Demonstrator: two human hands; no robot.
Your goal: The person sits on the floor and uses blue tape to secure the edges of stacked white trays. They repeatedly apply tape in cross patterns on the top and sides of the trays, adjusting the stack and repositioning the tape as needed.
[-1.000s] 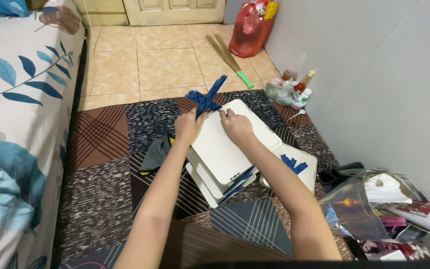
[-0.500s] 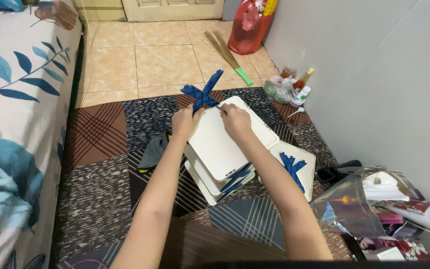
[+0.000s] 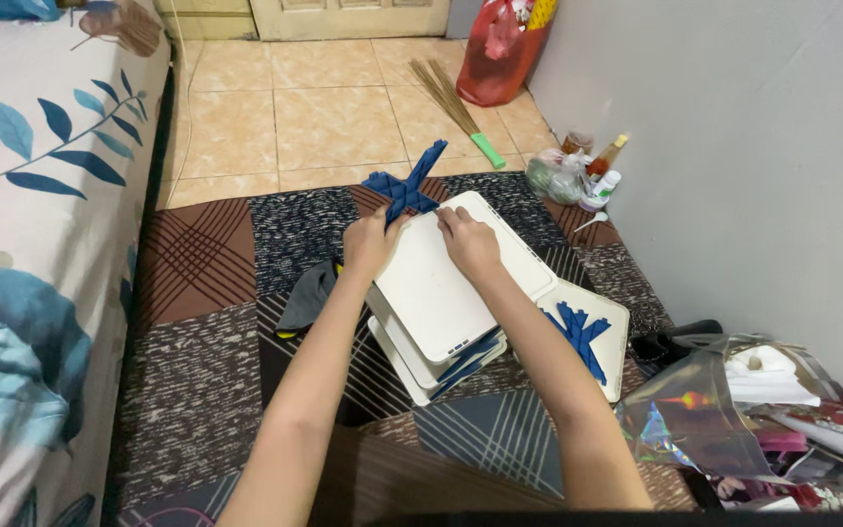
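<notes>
A stack of white plastic panels lies on a patchwork mat. My left hand grips the far left corner of the top panel, right below a blue X-shaped plastic connector that sticks up from that corner. My right hand presses on the top panel's far edge, fingers curled over it. More blue connectors lie on another white panel to the right, and some poke out from under the stack.
A bed with a leaf-print sheet runs along the left. A grey wall is on the right, with bottles, a broom, a red bag and shiny wrappers beside it. A dark cloth lies left of the stack.
Both hands stay on the far edge of the top panel with only slight shifts. The view moved a little; the blue connector stays upright at the corner.
</notes>
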